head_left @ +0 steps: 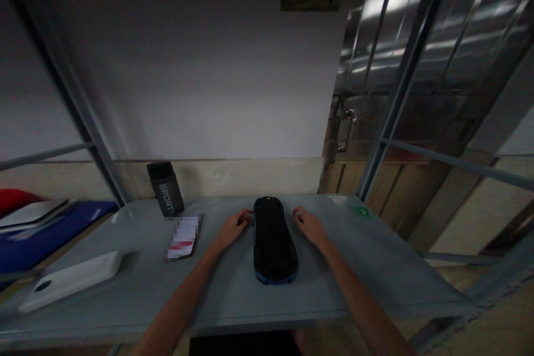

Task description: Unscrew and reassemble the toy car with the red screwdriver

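Observation:
A black toy car body (274, 239) with a blue edge lies upside down on the grey table (367, 267), its long axis pointing away from me. My left hand (232, 227) rests at its left side near the far end, fingers curled against the edge. My right hand (307, 223) is on the opposite side, fingers bent toward the car and touching or nearly touching it. Whether either hand grips a small part is too dim to tell.
A dark bottle marked SPORT (166, 188) stands at the back left. A small card (183, 238) lies beside my left hand, a white flat box (69, 280) nearer the left edge. Blue and red items (37, 231) sit far left. A metal door (375, 78) is behind.

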A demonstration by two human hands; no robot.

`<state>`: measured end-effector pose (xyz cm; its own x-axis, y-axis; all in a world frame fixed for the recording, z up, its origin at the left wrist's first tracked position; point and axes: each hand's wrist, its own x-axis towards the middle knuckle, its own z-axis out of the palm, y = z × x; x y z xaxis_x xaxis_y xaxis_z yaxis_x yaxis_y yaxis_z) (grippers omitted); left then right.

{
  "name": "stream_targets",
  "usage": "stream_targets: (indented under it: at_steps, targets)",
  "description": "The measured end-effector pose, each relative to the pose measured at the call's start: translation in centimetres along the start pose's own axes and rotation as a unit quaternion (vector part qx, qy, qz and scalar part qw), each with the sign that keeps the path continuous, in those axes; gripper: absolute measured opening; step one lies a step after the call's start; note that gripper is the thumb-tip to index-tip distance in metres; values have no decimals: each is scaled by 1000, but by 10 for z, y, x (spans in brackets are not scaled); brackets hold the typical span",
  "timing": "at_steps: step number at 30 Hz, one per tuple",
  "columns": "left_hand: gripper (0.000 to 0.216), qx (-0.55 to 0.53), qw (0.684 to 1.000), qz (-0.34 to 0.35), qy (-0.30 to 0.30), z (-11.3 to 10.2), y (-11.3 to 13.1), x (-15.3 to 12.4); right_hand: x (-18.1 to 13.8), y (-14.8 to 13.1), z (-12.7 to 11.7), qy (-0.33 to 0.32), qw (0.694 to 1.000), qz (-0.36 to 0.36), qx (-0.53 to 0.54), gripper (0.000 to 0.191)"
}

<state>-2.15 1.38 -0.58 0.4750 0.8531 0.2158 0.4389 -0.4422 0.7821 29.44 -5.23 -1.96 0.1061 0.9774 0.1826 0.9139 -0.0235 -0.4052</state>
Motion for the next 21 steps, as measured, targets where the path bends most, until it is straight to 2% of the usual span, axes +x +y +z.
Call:
stream_targets:
  at_steps: [12,17,19,21]
  targets:
    - [43,-8,1000,-6,1,1,6,-3,-5,-6,-5,8,1000,13,25,28]
    - [43,-6,1000,-16,7,-4,20,3,-7,-24,-24,44,996,34,69,34]
    - [42,-3,1000,-20,20,-8,31,-4,-25,-29,-32,72,992,44,91,43]
    - [43,1,999,-17,46,-10,44,-32,-68,-26,-32,104,986,45,119,52]
